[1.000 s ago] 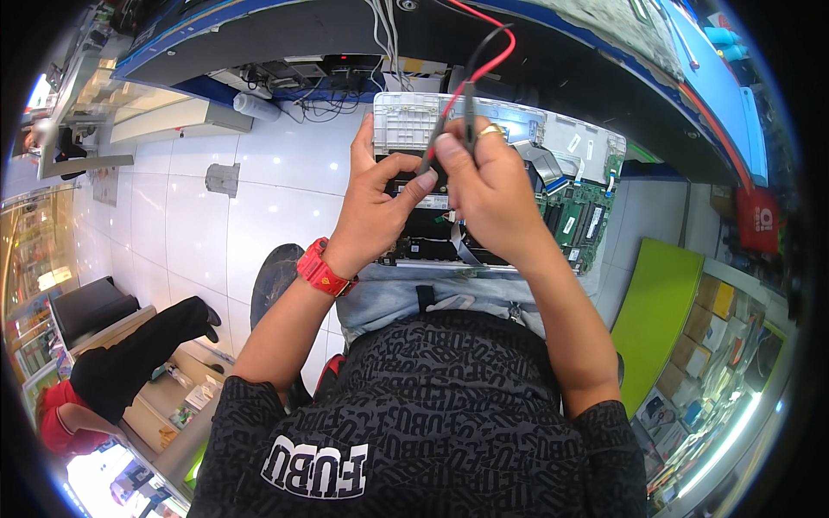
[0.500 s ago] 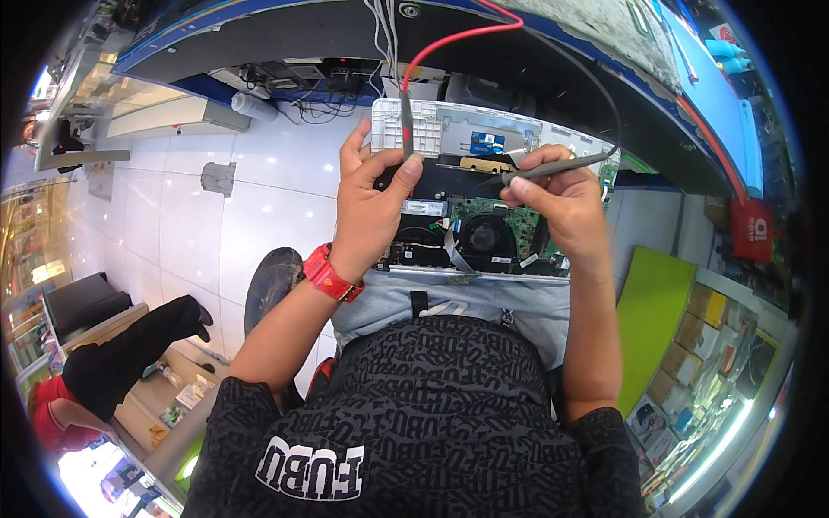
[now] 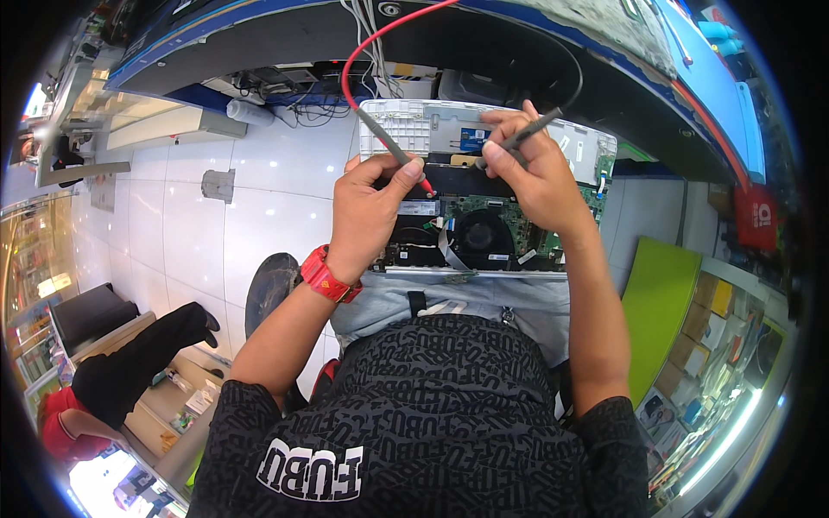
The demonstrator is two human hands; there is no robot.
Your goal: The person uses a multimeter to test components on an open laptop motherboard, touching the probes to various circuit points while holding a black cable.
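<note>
An opened laptop [image 3: 393, 128] rests on my lap, its insides bare: a green circuit board [image 3: 528, 233], a round black fan [image 3: 484, 231] and a flat grey ribbon cable [image 3: 451, 252]. My left hand [image 3: 370, 203], with a red watch at the wrist, pinches a red-tipped test probe [image 3: 389, 142]. That probe slants down to the right, its tip over the middle of the laptop; whether it touches cannot be told. In my right hand [image 3: 548, 186] is a black test probe [image 3: 528, 131], sloping down to the left above the laptop. Fingers partly hide its tip.
A red lead [image 3: 350, 73] and a black lead [image 3: 577, 65] arch down from the dark-edged workbench [image 3: 484, 52] ahead. White cables [image 3: 371, 43] hang beside them. Right of me stand a green panel [image 3: 661, 302] and a glass display case [image 3: 717, 371]. Another person's black-trousered leg [image 3: 147, 354] shows at left.
My left hand has tilted the red probe from upright to a slant, bringing its red tip into sight. My right hand has turned the black probe steeper and shifted it slightly left.
</note>
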